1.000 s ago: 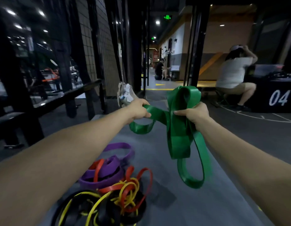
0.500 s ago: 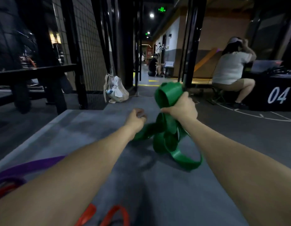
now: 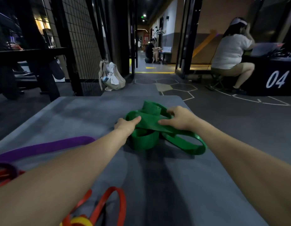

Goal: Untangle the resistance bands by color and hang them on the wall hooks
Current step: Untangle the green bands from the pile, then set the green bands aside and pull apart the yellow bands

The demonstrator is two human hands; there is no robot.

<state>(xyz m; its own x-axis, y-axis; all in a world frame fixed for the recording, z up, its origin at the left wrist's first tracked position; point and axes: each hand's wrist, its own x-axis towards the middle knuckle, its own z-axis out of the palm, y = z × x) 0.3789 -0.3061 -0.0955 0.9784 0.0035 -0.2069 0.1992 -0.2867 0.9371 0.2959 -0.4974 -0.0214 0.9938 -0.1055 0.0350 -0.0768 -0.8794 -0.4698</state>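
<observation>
A bundle of wide green resistance bands (image 3: 144, 141) lies in loose loops on the grey mat (image 3: 76, 115). My left hand (image 3: 127, 125) grips its left side, thumb on top of a flat strip. My right hand (image 3: 179, 118) holds the right side, with fingers curled over a loop and the thumb along the strip. A purple band (image 3: 51, 145) stretches across the mat at the left. Red bands (image 3: 121, 203) and a bit of yellow band (image 3: 79, 221) lie at the bottom, partly hidden by my left forearm. No wall hooks show.
A beige backpack (image 3: 112, 75) leans against a black mesh partition (image 3: 82, 38) beyond the mat. At the right a person (image 3: 229, 53) sits by a black box marked 04 (image 3: 277, 79). A corridor runs straight ahead, and a black rack stands at the left.
Both hands have brought the green bands down from chest height onto the mat. The view has shifted forward, so the tangled pile now sits mostly out of frame at the bottom left.
</observation>
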